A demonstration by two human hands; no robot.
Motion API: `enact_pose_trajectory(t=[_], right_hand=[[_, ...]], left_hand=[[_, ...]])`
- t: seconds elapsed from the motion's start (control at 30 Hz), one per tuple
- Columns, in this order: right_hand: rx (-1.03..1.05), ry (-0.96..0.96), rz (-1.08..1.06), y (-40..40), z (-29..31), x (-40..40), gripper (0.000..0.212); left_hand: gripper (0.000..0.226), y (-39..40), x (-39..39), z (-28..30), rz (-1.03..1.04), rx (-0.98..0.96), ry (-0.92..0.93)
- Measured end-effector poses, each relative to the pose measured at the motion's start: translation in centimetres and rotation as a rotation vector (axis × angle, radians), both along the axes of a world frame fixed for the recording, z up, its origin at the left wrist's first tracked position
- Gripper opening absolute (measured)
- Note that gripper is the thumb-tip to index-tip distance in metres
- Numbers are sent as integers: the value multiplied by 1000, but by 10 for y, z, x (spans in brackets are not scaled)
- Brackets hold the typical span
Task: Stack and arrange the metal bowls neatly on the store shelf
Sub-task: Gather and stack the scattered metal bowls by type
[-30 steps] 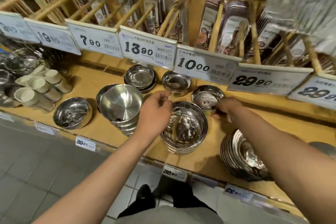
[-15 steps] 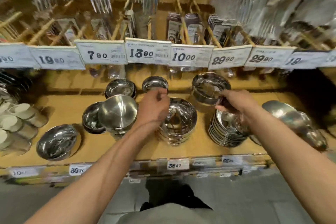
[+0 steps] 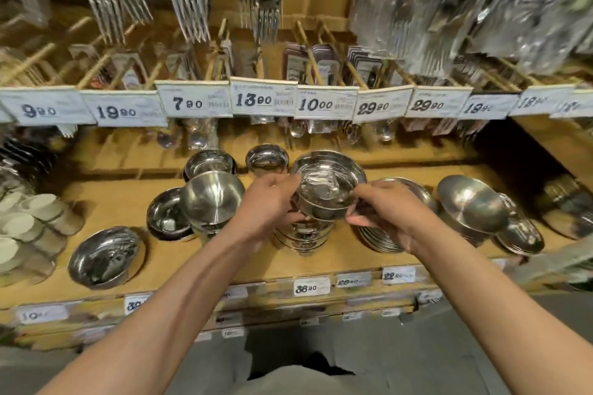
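Note:
I hold a shiny metal bowl (image 3: 327, 184) with both hands above the middle stack of bowls (image 3: 303, 236) on the wooden shelf (image 3: 106, 199). My left hand (image 3: 268, 207) grips its left side and my right hand (image 3: 383, 213) grips its right side. Left of the stack stands a tilted pile of bowls (image 3: 211, 199) with a single bowl (image 3: 167, 215) behind it. Another single bowl (image 3: 104, 256) sits near the front left. A stack of shallow dishes (image 3: 378, 239) lies under my right hand, partly hidden.
Two small bowls (image 3: 208, 163) (image 3: 266, 159) stand at the back. Overturned bowls (image 3: 471, 204) lean at the right. White cups (image 3: 29, 228) lie at the left. Price tags (image 3: 263, 99) and hanging packed cutlery (image 3: 192, 3) overhang the shelf. Shelf-edge labels (image 3: 311, 287) line the front.
My right hand carried the bowl from the back right over to the middle stack. My left hand came up to grip its other side. The view shifted slightly.

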State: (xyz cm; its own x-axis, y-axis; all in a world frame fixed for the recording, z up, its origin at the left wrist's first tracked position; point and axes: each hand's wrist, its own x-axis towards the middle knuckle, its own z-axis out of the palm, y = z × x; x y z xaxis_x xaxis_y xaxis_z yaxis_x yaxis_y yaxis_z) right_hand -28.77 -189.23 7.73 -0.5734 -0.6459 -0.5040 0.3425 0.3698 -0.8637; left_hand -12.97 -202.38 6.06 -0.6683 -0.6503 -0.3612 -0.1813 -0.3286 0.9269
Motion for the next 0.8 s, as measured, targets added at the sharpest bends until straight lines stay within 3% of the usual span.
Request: enact_pose_trajectory(t=[0.1, 0.33, 0.5, 0.63, 0.8], right_hand=[[11, -17, 72, -8, 3, 9, 17], [44, -47, 127, -52, 4, -7, 44], [166, 169, 243, -112, -24, -35, 24], [195, 380, 418, -160, -63, -53, 22], [241, 381, 473, -195, -110, -84, 9]], left_hand=[[16, -4, 15, 5, 57, -1, -60], [16, -39, 83, 30, 228, -3, -115], [16, -66, 135, 42, 393, -24, -110], [14, -78, 160, 37, 510, -38, -160], [13, -77, 178, 18, 671, -38, -181]])
